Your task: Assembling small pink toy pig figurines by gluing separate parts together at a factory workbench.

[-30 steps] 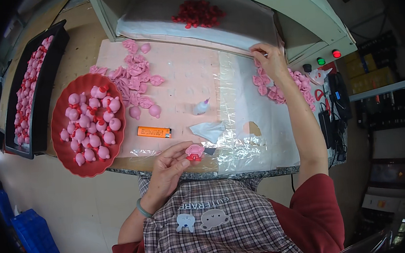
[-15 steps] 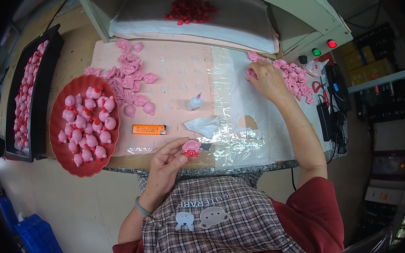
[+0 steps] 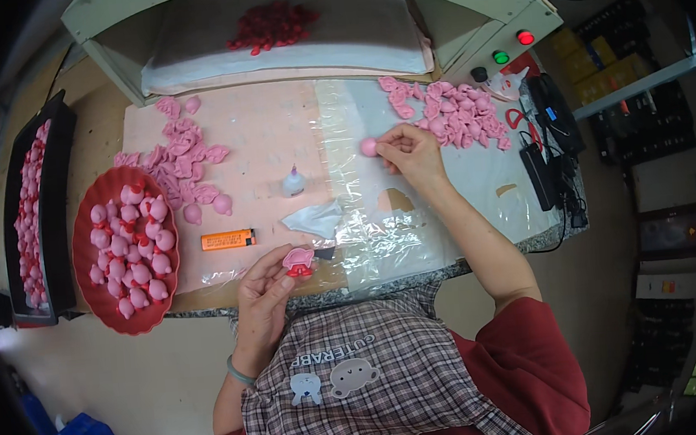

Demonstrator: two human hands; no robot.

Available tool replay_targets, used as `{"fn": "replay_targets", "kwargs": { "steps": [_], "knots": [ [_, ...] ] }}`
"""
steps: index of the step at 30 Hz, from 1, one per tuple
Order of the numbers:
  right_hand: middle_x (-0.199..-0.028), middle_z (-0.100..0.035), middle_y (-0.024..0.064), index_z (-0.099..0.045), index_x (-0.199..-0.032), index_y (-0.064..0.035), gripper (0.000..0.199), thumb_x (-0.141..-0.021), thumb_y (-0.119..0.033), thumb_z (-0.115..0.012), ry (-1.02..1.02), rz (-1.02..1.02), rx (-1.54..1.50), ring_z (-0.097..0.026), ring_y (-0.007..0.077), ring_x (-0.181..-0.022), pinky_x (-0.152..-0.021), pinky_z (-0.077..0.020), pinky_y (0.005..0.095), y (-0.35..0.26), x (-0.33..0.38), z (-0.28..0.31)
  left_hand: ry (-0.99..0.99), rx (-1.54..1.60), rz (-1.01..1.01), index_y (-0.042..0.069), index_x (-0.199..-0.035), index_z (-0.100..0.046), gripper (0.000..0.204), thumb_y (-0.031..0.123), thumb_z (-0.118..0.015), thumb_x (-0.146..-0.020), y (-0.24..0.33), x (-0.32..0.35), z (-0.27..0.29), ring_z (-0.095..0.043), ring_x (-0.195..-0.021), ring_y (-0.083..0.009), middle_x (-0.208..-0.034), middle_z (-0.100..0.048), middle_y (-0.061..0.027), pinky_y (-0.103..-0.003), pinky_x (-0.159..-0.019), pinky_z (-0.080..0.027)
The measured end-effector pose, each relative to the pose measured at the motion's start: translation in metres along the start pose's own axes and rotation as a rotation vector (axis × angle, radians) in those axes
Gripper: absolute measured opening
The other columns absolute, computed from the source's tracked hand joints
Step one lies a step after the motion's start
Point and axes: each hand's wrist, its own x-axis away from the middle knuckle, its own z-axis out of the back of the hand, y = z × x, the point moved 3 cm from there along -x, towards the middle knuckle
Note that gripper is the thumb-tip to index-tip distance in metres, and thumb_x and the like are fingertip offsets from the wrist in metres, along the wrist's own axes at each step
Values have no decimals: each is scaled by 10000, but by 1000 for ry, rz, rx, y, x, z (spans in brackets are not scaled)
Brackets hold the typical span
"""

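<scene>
Left hand: we see the left hand (image 3: 262, 294) closed in a narrow pinch on 1 pink cap-shaped piece (image 3: 298, 260) with a red underside, held just above the near edge of the worktop (image 3: 276, 137).
Right hand: we see the right hand (image 3: 410, 154) pinching 1 small pink ball (image 3: 369, 147) at its fingertips, low over the clear plastic sheet (image 3: 382, 239).
Loose pile: a heap of pink pieces (image 3: 450, 111) lies just beyond and to the right of the right hand.
Glue bottle: a small white bottle (image 3: 294, 181) stands between the 2 hands, left of the right hand.
Cloth: a pale crumpled cloth (image 3: 314, 218) lies just beyond the left hand.
Lighter: an orange lighter (image 3: 228, 239) lies beyond the left hand, slightly to its left.
Red tray: an oval red tray (image 3: 83, 263) of finished pink figures sits well to the left of the left hand.
Scattered parts: more pink parts (image 3: 184, 161) are spread beyond the lighter.
Black tray: a long black tray (image 3: 59, 232) of pink items lies farthest left.
</scene>
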Motion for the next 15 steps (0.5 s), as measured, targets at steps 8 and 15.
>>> {"fn": "replay_targets", "kwargs": {
  "steps": [8, 15],
  "knots": [
    [-706, -638, 0, -684, -890, -3, 108, -798, -28, -734, -62, 186, 511, -548, 50, -603, -570, -456, 217, -17, 22, 9, -11, 17, -36, -31, -1313, -499, 433, 96, -616, -915, -7, -3, 1, -635, -1080, -298, -1202, -626, -203, -396, -961, -500],
    [-972, -643, 97, -671, -989, -24, 192, -802, -45, -705, -114, 667, 774, -631, 255, -851, -742, -515, 347, -36, 20, -8, -30, 94, 17, -38, -1317, -495, 428, 49, -608, -914, -4, 1, 5, -616, -1108, -236, -1225, -610, -167, -347, -937, -501]
  ]
}}
